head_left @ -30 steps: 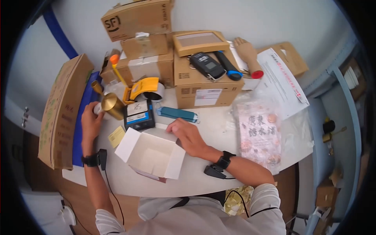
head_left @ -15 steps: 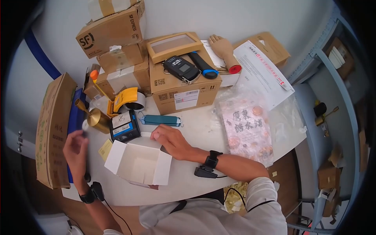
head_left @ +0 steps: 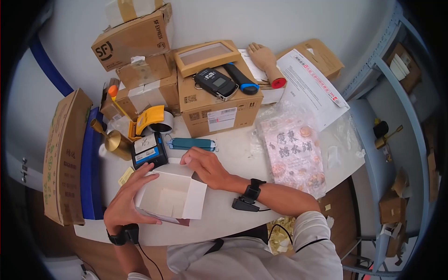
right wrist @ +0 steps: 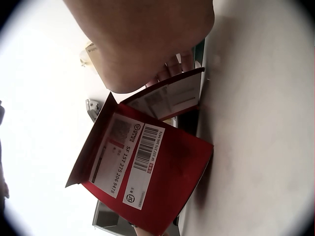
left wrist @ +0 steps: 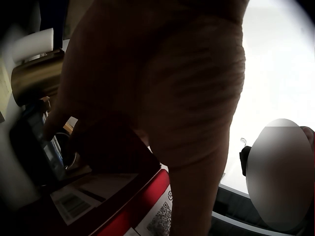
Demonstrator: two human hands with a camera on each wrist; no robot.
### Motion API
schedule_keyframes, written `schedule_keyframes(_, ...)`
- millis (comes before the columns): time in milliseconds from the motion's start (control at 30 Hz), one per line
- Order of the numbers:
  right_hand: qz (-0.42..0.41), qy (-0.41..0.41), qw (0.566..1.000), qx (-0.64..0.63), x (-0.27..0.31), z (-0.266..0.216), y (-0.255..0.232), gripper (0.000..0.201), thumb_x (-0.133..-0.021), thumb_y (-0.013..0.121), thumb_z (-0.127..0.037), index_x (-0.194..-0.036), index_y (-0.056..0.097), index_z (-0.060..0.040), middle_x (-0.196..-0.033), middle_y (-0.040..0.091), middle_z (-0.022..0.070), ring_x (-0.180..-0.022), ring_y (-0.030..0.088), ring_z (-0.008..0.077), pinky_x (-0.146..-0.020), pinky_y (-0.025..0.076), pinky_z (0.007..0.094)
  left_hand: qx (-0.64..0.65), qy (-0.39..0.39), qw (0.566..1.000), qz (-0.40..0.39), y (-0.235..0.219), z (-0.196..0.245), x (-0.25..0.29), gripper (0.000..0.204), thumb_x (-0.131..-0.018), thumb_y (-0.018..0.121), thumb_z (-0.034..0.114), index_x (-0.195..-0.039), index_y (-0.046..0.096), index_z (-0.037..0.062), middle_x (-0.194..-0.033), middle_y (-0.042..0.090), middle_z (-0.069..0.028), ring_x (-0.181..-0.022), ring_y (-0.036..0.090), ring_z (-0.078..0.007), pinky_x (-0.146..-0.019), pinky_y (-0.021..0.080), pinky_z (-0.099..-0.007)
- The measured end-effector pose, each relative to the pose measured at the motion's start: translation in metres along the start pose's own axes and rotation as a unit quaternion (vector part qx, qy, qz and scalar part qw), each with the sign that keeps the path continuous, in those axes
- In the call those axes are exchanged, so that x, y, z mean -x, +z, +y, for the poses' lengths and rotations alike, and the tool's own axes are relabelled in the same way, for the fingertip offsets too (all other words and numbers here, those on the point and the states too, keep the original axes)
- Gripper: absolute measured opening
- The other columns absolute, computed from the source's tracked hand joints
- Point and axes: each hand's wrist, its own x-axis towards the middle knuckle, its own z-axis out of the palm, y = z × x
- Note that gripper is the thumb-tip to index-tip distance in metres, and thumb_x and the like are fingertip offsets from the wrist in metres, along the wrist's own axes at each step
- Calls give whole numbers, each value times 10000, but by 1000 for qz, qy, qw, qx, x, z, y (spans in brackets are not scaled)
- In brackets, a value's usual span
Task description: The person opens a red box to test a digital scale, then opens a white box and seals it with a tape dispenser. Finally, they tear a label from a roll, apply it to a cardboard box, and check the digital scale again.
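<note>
An open box, white inside (head_left: 163, 196) and red outside with shipping labels (right wrist: 172, 167), rests on the table by its near edge. My left hand (head_left: 126, 200) spans the box's left side, fingers along the far part and thumb at the near wall; the left wrist view shows this hand (left wrist: 162, 83) dark and close over the box. At the far right corner, my right hand (head_left: 207, 168) holds a raised flap with curled fingers. In the right wrist view its fingertips (right wrist: 172, 71) show behind the red flap (right wrist: 167, 96).
Beyond the box lie a black device (head_left: 149, 151), a teal strap (head_left: 191, 143) and a yellow tape dispenser (head_left: 149, 119). A brass cup (head_left: 118, 144) stands left of them. Cartons (head_left: 221, 109) are stacked behind, a pink package (head_left: 294, 154) lies right, and a tall carton (head_left: 65, 158) stands left.
My left hand has left the white item beside the brass cup and come right and nearer onto the box, covering its left flap. My right hand stays at the far flap; the head view has shifted.
</note>
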Motion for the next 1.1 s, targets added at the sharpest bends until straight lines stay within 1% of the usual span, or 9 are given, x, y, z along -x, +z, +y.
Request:
schedule_keyframes(200, 18, 49, 997, -59, -2, -7, -7, 387, -1099, 357, -248, -1014, 623, 20, -983, 640, 140, -923, 618, 279, -853, 479, 368, -6, 16, 999, 50, 6, 1, -3, 1019, -431, 1021, 331, -1339, 632, 80, -1391, 569, -171, -1277, 572, -360, -1085, 442, -441)
schedule_keyframes(300, 52, 103, 984, -135, -3, -8, -7, 432, -1117, 322, -273, -1017, 626, 17, -989, 643, 111, -927, 605, 221, -871, 476, 347, -20, 20, 995, 91, 12, 0, -1, 1007, -421, 1021, 334, -1318, 641, 78, -1373, 577, -180, -1261, 581, -373, -1072, 447, -442)
schedule_keyframes(400, 103, 116, 971, -183, -5, -10, -7, 373, -1109, 371, -262, -1020, 603, 16, -944, 634, 134, -877, 611, 238, -839, 489, 343, 8, 1, 992, 128, 20, 3, -1, 1007, -413, 1020, 334, -1307, 643, 62, -1377, 572, -199, -1274, 573, -386, -1084, 440, -447)
schedule_keyframes(533, 144, 114, 972, -145, -6, -19, -10, 376, -1110, 368, -262, -1002, 594, 19, -943, 635, 141, -901, 616, 231, -837, 484, 339, -14, 4, 987, 159, 32, 9, -1, 1075, -409, 1021, 344, -1359, 608, 55, -1430, 528, -212, -1308, 549, -390, -1097, 433, -465)
schedule_keyframes(633, 132, 75, 985, -83, -3, -22, -14, 379, -1109, 376, -268, -971, 584, 17, -933, 630, 144, -834, 616, 229, -778, 487, 346, -54, 30, 970, 234, 41, 9, 4, 1228, -426, 1025, 365, -1483, 486, 50, -1485, 471, -211, -1348, 519, -376, -1123, 425, -478)
schedule_keyframes(700, 102, 94, 982, -127, 1, -28, -16, 330, -1104, 403, -253, -987, 567, 9, -909, 612, 144, -725, 583, 227, -696, 476, 347, 30, 13, 957, 288, 48, -2, 10, 1432, -426, 1037, 359, -1597, 272, 56, -1534, 428, -203, -1368, 502, -344, -1139, 428, -472)
schedule_keyframes(900, 92, 73, 987, -106, 10, -35, -6, 236, -1073, 542, -210, -1194, 482, -17, -759, 593, 74, -632, 541, 106, -626, 445, 278, 291, -86, 907, 293, 61, 4, 22, 1574, -442, 1041, 203, -1634, 21, 81, -1628, 294, -194, -1370, 502, -309, -1119, 475, -443)
schedule_keyframes(1033, 92, 66, 987, -118, 10, -44, -2, 304, -1054, 601, -216, -1236, 460, -17, -722, 590, 38, -640, 547, 68, -637, 460, 252, 193, -45, 948, 248, 63, -2, 23, 1538, -488, 1018, 135, -1632, -9, 82, -1644, 254, -192, -1383, 490, -328, -1119, 482, -462)
schedule_keyframes(1100, 110, 54, 978, -168, 8, -44, -1, 321, -1043, 625, -214, -1236, 466, -14, -738, 598, 33, -652, 561, 73, -656, 483, 247, 98, 8, 942, 320, 68, 1, 14, 1520, -515, 1004, 113, -1630, -29, 84, -1646, 255, -209, -1401, 474, -350, -1130, 474, -478)
